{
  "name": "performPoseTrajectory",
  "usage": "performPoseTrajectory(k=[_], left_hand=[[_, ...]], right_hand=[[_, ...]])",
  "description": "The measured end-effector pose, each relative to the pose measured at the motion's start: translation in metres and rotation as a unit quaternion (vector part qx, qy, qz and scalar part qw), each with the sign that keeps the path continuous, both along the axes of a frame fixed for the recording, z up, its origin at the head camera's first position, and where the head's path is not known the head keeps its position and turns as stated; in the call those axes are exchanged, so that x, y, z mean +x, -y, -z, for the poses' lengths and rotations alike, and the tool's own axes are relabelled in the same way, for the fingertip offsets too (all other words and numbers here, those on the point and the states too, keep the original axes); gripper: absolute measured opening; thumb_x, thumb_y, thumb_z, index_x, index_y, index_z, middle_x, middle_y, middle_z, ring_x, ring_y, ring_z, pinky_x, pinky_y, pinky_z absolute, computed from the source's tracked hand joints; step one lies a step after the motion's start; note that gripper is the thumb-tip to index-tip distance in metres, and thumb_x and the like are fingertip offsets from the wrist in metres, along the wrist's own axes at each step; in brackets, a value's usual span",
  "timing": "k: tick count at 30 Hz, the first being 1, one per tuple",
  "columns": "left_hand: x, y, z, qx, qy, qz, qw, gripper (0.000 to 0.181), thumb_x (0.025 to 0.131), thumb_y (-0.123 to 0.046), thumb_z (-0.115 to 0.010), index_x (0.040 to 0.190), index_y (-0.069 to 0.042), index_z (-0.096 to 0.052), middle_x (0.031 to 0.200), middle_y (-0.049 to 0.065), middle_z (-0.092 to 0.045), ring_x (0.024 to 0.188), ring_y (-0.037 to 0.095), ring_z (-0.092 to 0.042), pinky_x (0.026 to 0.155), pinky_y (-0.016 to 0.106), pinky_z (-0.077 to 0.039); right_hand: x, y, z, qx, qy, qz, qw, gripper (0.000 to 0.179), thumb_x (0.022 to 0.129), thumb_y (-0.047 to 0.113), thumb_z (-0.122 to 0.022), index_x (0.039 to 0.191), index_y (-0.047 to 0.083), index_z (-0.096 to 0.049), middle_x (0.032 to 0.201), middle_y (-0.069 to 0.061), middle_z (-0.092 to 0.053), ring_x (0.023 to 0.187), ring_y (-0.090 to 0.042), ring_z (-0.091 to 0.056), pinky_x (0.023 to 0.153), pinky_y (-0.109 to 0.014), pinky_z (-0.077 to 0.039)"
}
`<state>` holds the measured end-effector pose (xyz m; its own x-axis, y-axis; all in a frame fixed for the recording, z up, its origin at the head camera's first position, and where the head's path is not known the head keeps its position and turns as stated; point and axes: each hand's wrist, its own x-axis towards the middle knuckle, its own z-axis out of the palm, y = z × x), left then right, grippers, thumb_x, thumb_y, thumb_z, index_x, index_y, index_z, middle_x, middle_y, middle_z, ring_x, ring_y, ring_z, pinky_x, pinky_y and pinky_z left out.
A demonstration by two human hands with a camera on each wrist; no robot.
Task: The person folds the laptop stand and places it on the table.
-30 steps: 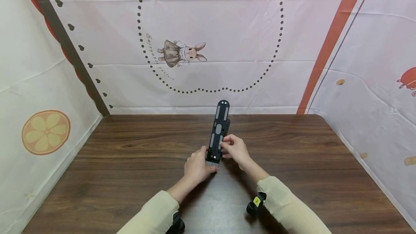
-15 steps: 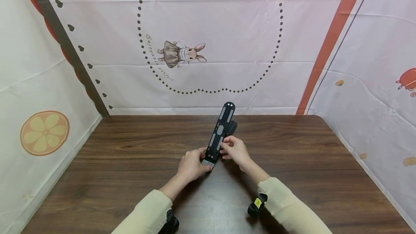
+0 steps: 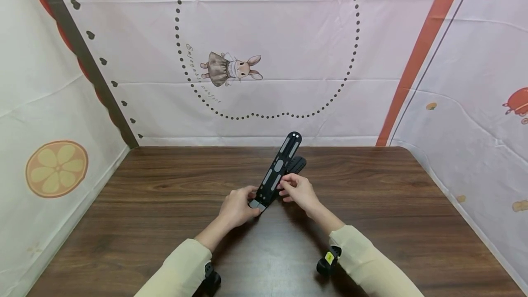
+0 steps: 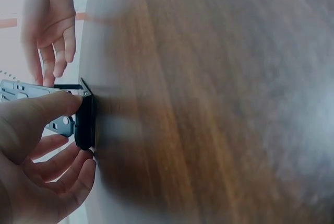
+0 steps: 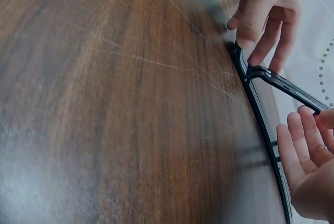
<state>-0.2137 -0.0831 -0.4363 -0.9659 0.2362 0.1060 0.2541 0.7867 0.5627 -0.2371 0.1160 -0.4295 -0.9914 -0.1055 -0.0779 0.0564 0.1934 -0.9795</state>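
A black folding laptop stand (image 3: 275, 172) with grey pads leans over the table, its far end tipped to the right. Behind it a second black arm (image 3: 298, 165) spreads out to the right. My left hand (image 3: 237, 207) grips the near end of the stand, thumb on top by the light grey tip. The thumb and fingers of my right hand (image 3: 300, 192) pinch the stand's right edge near its lower half. In the right wrist view, a hinged bar (image 5: 292, 89) rises from a lower bar (image 5: 263, 114) lying along the table.
The brown wooden table (image 3: 165, 182) spreads all around the hands. White patterned cloth (image 3: 288, 58) hangs behind it and at both sides. Black wrist cameras (image 3: 326, 265) sit at the cuffs.
My left hand has moved left and slightly up with the near end of the stand. The stand has turned clockwise, and more of the second arm shows. The right hand has hardly moved.
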Motion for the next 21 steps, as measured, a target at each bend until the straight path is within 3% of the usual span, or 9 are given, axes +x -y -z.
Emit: performPoseTrajectory(k=[8, 11, 15, 18, 21], left_hand=[[-0.002, 0.007, -0.001, 0.003, -0.002, 0.011, 0.9999, 0.054, 0.070, -0.015, -0.075, 0.121, -0.010, -0.059, 0.102, 0.008, -0.068, 0.091, 0.021, -0.064, 0.072, 0.038, -0.050], [-0.003, 0.009, -0.002, 0.003, -0.002, 0.011, 0.9999, 0.054, 0.071, -0.014, -0.074, 0.122, -0.011, -0.058, 0.103, 0.009, -0.067, 0.092, 0.022, -0.064, 0.072, 0.037, -0.050], [-0.004, 0.012, -0.002, 0.003, -0.002, 0.012, 0.9999, 0.054, 0.071, -0.012, -0.074, 0.123, -0.011, -0.058, 0.104, 0.008, -0.067, 0.092, 0.021, -0.063, 0.071, 0.036, -0.049], [-0.005, 0.014, -0.003, 0.002, 0.002, 0.013, 0.9999, 0.054, 0.072, -0.011, -0.074, 0.123, -0.011, -0.058, 0.105, 0.008, -0.066, 0.092, 0.021, -0.062, 0.072, 0.037, -0.049], [-0.005, 0.016, -0.005, 0.001, 0.007, 0.009, 0.9999, 0.053, 0.073, -0.009, -0.073, 0.124, -0.011, -0.057, 0.107, 0.008, -0.066, 0.094, 0.021, -0.062, 0.073, 0.037, -0.049]], right_hand=[[-0.003, -0.012, -0.006, 0.003, -0.032, -0.018, 0.9993, 0.021, 0.093, 0.013, -0.053, 0.109, 0.000, -0.060, 0.100, -0.018, -0.065, 0.083, -0.025, -0.065, 0.071, -0.039, -0.055], [0.001, -0.018, -0.019, 0.010, -0.049, -0.025, 0.9984, 0.024, 0.094, 0.012, -0.053, 0.112, -0.002, -0.058, 0.102, -0.022, -0.063, 0.086, -0.027, -0.064, 0.074, -0.044, -0.054], [-0.004, -0.027, -0.022, 0.041, -0.079, -0.030, 0.9956, 0.026, 0.094, 0.013, -0.052, 0.115, -0.001, -0.057, 0.107, -0.022, -0.061, 0.095, -0.035, -0.062, 0.076, -0.046, -0.053], [-0.014, -0.036, -0.016, 0.068, -0.101, -0.034, 0.9919, 0.029, 0.093, 0.016, -0.054, 0.118, 0.003, -0.057, 0.110, -0.020, -0.061, 0.100, -0.039, -0.059, 0.077, -0.045, -0.053], [-0.016, -0.042, -0.023, 0.094, -0.121, -0.043, 0.9873, 0.033, 0.093, 0.016, -0.056, 0.123, 0.004, -0.054, 0.115, -0.020, -0.061, 0.099, -0.037, -0.059, 0.076, -0.043, -0.053]])
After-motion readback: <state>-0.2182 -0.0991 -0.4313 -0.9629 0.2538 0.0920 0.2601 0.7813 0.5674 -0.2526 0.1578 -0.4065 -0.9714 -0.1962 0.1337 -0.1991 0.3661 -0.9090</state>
